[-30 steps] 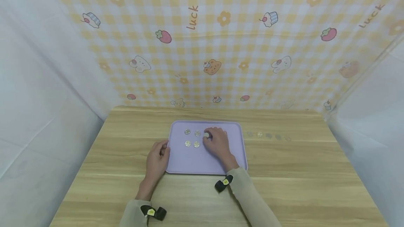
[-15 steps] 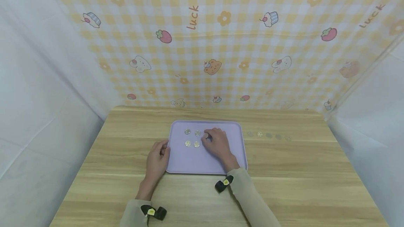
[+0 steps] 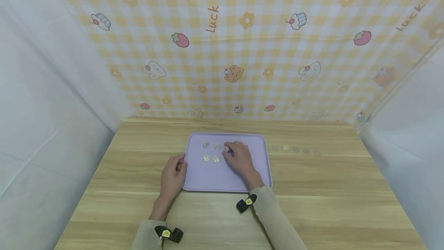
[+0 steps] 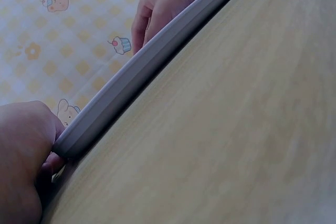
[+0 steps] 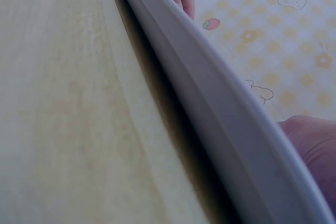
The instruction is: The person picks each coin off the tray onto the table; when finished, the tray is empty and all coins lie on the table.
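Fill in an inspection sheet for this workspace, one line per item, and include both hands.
Surface: wood-grain table, purple tray lying on it.
Job's things: four coins on the tray in two rows; row of five coins on the table, right of the tray.
Clutter: nothing seen.
Hands: left hand holds the tray's left edge; right hand pinches another coin.
Cables: nothing seen.
Surroundings: yellow-checked backdrop behind; white sheeting both sides.
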`<state>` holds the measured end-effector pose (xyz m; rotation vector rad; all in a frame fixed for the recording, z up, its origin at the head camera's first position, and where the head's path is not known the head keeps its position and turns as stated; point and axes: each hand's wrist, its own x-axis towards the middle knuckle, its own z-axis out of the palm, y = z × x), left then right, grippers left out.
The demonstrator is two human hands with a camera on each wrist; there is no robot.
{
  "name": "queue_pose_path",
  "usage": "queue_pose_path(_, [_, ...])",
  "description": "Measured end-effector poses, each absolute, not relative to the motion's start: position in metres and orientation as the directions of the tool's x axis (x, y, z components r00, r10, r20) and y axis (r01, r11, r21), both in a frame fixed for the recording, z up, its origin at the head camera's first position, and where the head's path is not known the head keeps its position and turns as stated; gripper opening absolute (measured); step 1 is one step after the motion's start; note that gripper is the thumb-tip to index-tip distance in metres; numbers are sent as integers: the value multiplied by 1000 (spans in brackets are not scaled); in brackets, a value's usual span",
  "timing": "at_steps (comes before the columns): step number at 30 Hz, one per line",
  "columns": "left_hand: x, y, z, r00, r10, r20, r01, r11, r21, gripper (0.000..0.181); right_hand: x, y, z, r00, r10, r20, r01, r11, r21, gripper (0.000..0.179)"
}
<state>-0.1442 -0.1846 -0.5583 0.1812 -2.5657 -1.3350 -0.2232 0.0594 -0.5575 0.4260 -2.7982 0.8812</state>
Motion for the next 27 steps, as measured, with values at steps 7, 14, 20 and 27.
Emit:
queue_pose_path(7, [-144, -184, -557, -966, -218, 140, -10, 572, 820, 32, -223, 60, -557, -942, -210, 261, -324, 768, -552, 29])
queue_pose_path(14, [-143, -184, -557, -965, -216, 150, 1, 565, 825, 32, -222, 60, -557, -944, -199, 263, -320, 752, -577, 24])
queue_pose_path(20, [-143, -184, -556, -965, -220, 143, -6, 565, 825, 31, -222, 60, -556, -951, -182, 250, -300, 747, -594, 27])
queue_pose_path(27, [-143, -184, -556, -964, -220, 147, -2, 562, 827, 32, -221, 60, -554, -963, -153, 224, -263, 722, -639, 27])
